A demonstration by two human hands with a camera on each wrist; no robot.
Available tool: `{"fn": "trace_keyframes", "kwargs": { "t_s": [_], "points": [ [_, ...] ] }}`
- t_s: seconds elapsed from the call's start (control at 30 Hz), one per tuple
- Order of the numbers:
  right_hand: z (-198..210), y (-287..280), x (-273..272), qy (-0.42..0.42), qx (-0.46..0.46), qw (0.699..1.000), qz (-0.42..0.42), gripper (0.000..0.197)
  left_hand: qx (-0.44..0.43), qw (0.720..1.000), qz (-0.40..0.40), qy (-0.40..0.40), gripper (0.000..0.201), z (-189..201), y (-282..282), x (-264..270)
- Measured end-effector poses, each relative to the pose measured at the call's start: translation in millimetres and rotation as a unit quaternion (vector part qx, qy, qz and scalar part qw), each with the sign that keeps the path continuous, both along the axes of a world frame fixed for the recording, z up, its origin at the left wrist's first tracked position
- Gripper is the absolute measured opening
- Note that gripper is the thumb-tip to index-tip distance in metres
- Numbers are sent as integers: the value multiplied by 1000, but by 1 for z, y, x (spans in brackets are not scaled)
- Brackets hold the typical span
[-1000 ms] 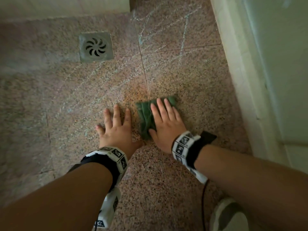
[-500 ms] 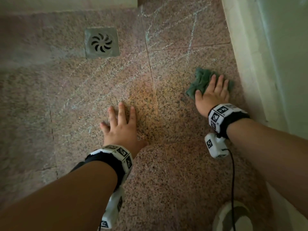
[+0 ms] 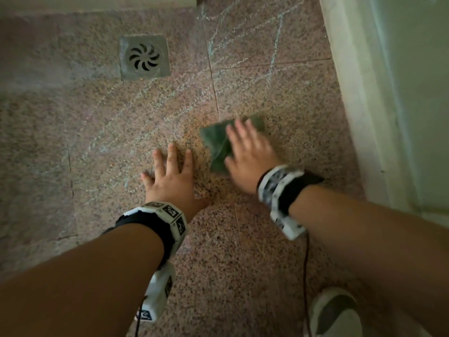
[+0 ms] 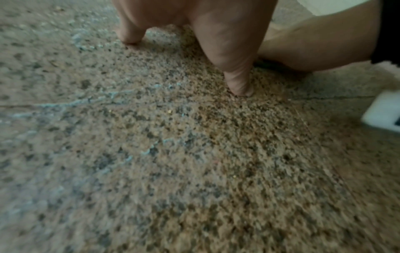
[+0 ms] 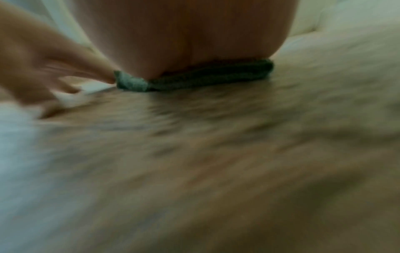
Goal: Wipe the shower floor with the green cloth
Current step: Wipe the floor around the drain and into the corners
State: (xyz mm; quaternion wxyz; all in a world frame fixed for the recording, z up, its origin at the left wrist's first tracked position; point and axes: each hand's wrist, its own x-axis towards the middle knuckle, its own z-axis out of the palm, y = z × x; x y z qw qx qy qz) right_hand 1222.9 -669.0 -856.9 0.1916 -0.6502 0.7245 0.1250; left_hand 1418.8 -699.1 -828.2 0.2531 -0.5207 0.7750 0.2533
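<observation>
The green cloth lies folded on the speckled pink shower floor, right of the tile seam. My right hand presses flat on it with straight fingers and is blurred by motion. In the right wrist view the palm covers the cloth, whose folded edge shows beneath it. My left hand lies flat on the floor just left of the cloth, fingers spread. In the left wrist view its thumb and a fingertip press the floor.
A square metal drain sits at the far left. Pale chalky streaks cross the tiles beyond the hands. A cream raised curb borders the floor on the right. A white shoe is at the bottom right.
My right hand swept the cloth out toward the right curb, then back left and nearer, beside my left hand. The left hand stayed planted.
</observation>
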Motion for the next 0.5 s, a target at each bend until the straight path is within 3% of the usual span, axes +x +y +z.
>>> {"fn": "trace_keyframes", "kwargs": {
  "t_s": [0.07,0.13,0.23,0.33,0.5],
  "points": [
    [-1,-26,-56,47,5,992,-119,71,6,1000,2,-4,125,0,1,1],
    [2,-42,-102,52,29,962,-266,72,8,1000,2,-8,124,-1,1,0],
    [2,-50,-108,57,12,937,-344,75,5,1000,1,-14,124,-1,0,-1],
    [4,-44,-57,30,26,957,-287,80,4,1000,-2,-20,125,0,1,-3],
    [8,22,37,-31,22,998,-47,81,-7,1000,-2,-21,127,-3,1,-5]
  ]
}}
